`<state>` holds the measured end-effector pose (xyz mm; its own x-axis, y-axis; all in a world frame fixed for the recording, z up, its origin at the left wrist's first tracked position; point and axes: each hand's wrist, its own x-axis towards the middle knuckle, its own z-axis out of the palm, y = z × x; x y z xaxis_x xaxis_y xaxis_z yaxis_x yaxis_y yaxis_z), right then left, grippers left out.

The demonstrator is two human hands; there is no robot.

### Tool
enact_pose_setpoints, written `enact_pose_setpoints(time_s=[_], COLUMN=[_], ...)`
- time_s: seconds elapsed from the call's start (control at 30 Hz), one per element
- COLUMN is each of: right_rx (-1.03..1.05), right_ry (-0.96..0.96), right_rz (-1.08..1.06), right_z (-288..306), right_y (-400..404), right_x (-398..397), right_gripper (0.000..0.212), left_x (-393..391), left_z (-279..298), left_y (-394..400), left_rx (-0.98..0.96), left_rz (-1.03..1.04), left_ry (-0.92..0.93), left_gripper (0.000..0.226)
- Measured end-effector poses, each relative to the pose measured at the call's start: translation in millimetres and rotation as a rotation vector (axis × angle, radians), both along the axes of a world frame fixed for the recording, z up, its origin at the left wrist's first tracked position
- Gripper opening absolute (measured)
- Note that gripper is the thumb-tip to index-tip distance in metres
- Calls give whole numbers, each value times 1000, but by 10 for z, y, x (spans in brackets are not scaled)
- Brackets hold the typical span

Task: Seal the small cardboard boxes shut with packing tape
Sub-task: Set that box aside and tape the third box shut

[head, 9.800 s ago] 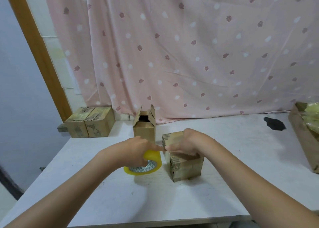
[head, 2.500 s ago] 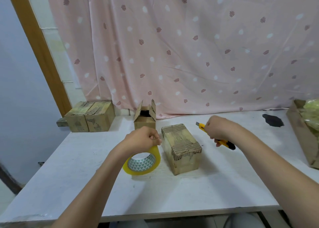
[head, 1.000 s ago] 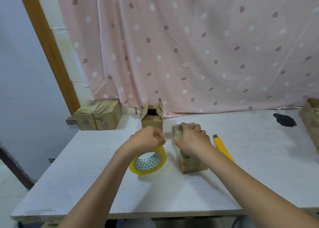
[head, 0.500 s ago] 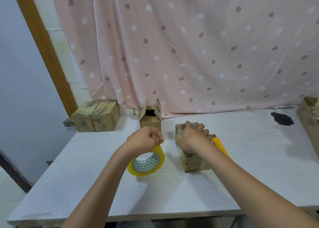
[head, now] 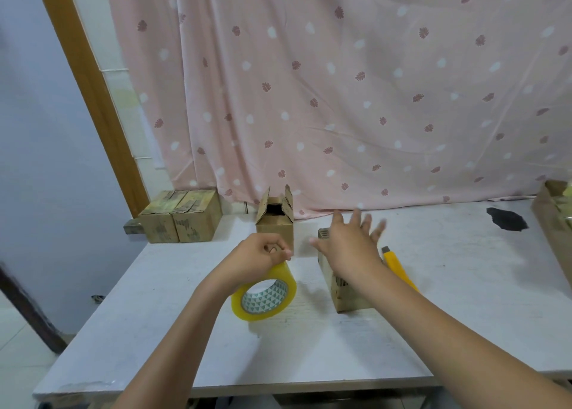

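1. Gripping the yellow packing tape roll (head: 263, 297) on the white worktop (head: 433, 331), the left hand (head: 258, 255) curled around its top
2. Right hand (head: 349, 247) hovered spread open over the taped cardboard box (head: 346, 294)
3. Open-flapped box (head: 275, 223) stood behind; yellow utility knife (head: 397, 267) lay beside

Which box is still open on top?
The open box standing at the back by the curtain, behind the left hand. Its flaps stick up and you can see inside. The other boxes have their flaps folded down.
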<state>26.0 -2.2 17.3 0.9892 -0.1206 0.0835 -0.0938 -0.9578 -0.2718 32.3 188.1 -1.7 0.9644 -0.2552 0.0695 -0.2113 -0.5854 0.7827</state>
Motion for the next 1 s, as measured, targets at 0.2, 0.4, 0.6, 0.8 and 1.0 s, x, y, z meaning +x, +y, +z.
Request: enact_pose_setpoints(time_s=[0.2,0.4,0.6,0.8,1.0], right_rx=[387,688,472,318,53], right_ry=[105,96,-3,-179,-185], right_rz=[263,135,200,277,374], right_z=[83,85,157,140,31], right_y=[286,303,325,420,471], right_x=[-342,-234,-153,-176,-159], right_gripper=[50,11,28,21,20], left_x=[-119,-273,-372,-358,-376], left_z=[-45,0,76,-3,-38], left_y=[11,77,209,137,84], left_rx=[-95,-95,-157,-340,-584], left_rz=[46,58,-32,42,96], left_ry=[-67,-42,235,211,297], left_gripper=[15,13,47,48,42])
